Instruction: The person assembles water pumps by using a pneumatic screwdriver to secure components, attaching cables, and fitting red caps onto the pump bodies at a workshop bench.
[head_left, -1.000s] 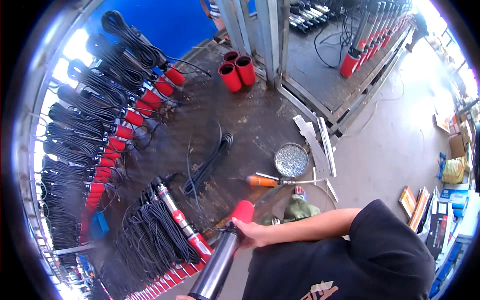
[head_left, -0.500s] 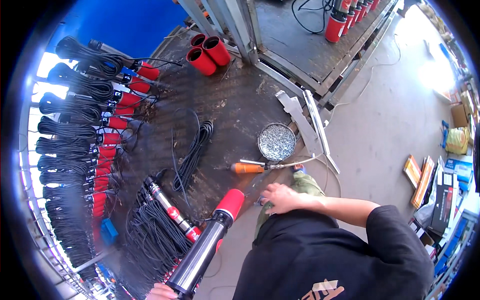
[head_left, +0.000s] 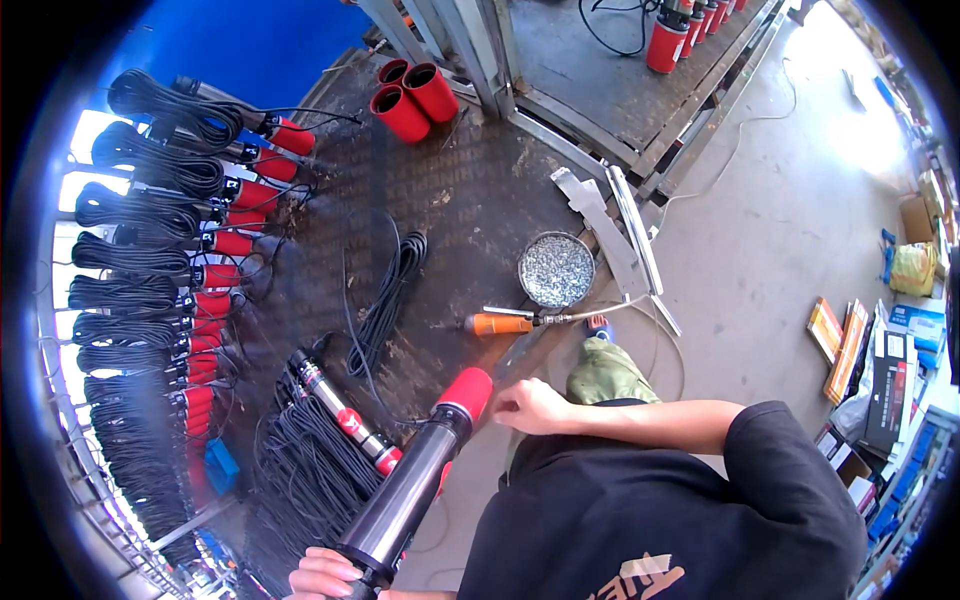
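A submersible pump [head_left: 405,490] with a dark shiny barrel and a red end sleeve [head_left: 465,391] lies slanted across the bench's near edge. My left hand [head_left: 325,574] is closed around its lower end, partly cut off by the frame. Just right of the red sleeve, my right hand [head_left: 532,408] hovers with curled fingers, apart from the pump; whether anything is inside them is hidden. Beside the barrel lies a slimmer pump [head_left: 345,416] with red labels, next to a large black cable bundle [head_left: 318,465]. A smaller coil of black cable [head_left: 388,305] rests farther up the bench.
An orange-handled air tool [head_left: 500,324] with a hose lies beside a round pan of small metal parts [head_left: 556,270]. Metal strips [head_left: 605,232] stand at the bench edge. Red sleeves [head_left: 415,100] sit at the back. Several cabled pumps [head_left: 245,195] line the left side.
My right hand has moved left, away from my thigh toward the red sleeve, and its fingers have curled in. The pump has shifted slightly upward, and more of my left hand shows.
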